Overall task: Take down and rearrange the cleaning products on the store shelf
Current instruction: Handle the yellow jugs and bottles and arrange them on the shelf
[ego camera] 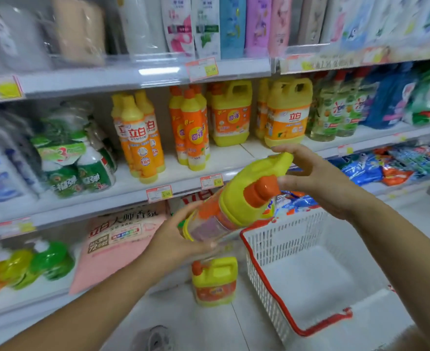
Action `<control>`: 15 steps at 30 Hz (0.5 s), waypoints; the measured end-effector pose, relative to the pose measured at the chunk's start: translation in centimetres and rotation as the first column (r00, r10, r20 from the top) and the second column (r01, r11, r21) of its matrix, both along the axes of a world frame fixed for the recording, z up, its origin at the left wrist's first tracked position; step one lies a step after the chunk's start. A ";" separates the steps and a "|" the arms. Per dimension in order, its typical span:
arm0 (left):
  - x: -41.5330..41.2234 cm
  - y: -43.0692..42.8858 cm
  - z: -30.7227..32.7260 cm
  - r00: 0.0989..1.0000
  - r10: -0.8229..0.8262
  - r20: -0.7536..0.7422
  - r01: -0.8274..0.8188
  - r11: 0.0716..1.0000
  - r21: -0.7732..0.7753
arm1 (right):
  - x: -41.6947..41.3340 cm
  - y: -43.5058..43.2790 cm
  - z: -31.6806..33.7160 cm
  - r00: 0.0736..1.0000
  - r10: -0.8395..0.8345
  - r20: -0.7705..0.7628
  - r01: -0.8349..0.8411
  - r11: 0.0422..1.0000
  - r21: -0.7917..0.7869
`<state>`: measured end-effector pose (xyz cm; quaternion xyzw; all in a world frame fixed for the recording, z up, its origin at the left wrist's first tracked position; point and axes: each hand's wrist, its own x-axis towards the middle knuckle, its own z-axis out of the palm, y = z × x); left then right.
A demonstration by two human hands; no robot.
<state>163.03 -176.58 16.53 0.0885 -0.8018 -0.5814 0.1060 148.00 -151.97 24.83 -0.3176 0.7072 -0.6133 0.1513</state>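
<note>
**Detergent jug (234,206) held tilted above the left rim of the basket (258,264).**

Left of the basket, our left hand (176,239) curls under the jug's base and grips it. Above the basket, our right hand (317,178) pinches the moulded handle. We judge the jug heavy if full, rigid and smooth-walled, so we support handle and base together. Count: one jug in hand, one floor jug (214,281) just left of the basket, two front shelf jugs (231,115) above it.

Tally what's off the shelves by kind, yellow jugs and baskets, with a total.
Yellow jugs: 2, the held jug and the floor jug
Baskets: 1, the basket
Total: 3
</note>
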 end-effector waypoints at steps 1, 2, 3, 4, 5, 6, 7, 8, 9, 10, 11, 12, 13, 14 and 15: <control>0.6 0.3 1.0 1.000 0.015 0.004 -0.015 0.999 0.047 | 0.6 -0.2 0.6 0.995 -0.093 -0.045 0.092 0.996 -0.021; 0.9 0.5 1.7 0.999 0.042 0.011 -0.043 0.993 0.111 | 1.2 -0.5 1.0 0.978 -0.189 -0.090 0.185 0.982 -0.046; 1.3 0.5 2.1 0.997 0.073 0.036 -0.078 0.981 0.179 | 1.8 -1.0 1.4 0.947 -0.283 -0.151 0.277 0.959 -0.060; 1.9 0.7 2.5 0.992 0.103 0.078 -0.119 0.965 0.235 | 2.4 -1.3 1.7 0.907 -0.351 -0.233 0.348 0.936 -0.053; 2.3 0.9 2.8 0.984 0.123 0.131 -0.155 0.950 0.272 | 3.1 -1.6 1.9 0.871 -0.379 -0.312 0.390 0.920 -0.028; 2.8 1.1 2.9 0.975 0.141 0.174 -0.187 0.940 0.286 | 3.7 -1.7 1.9 0.852 -0.371 -0.369 0.402 0.916 0.006; 3.2 1.1 2.9 0.968 0.150 0.202 -0.203 0.939 0.276 | 4.2 -1.7 1.8 0.848 -0.349 -0.399 0.398 0.916 0.044; 3.5 1.2 2.8 0.964 0.148 0.219 -0.204 0.945 0.257 | 4.5 -1.6 1.6 0.858 -0.325 -0.398 0.384 0.920 0.075; 3.8 1.2 2.6 0.963 0.144 0.226 -0.197 0.953 0.232 | 4.7 -1.5 1.3 0.880 -0.310 -0.361 0.365 0.926 0.094; 3.9 1.1 2.3 0.963 0.137 0.234 -0.186 0.962 0.202 | 4.8 -1.5 1.0 0.905 -0.298 -0.303 0.342 0.934 0.103; 4.0 1.1 1.9 0.962 0.122 0.246 -0.167 0.970 0.174 | 4.9 -1.6 0.7 0.925 -0.285 -0.252 0.321 0.940 0.115; 4.0 1.0 1.3 0.960 0.098 0.264 -0.144 0.976 0.163 | 4.9 -1.8 0.4 0.937 -0.267 -0.224 0.301 0.944 0.134; 4.0 0.9 0.7 0.957 0.059 0.284 -0.111 0.979 0.170 | 4.9 -2.1 -0.1 0.944 -0.251 -0.214 0.287 0.945 0.159; 3.9 0.8 -0.2 0.954 0.011 0.301 -0.073 0.978 0.197 | 4.8 -2.4 -0.6 0.950 -0.230 -0.211 0.271 0.944 0.189; 3.8 0.5 -1.2 0.948 -0.034 0.316 -0.039 0.974 0.223 | 4.7 -2.9 -1.2 0.955 -0.207 -0.211 0.253 0.942 0.221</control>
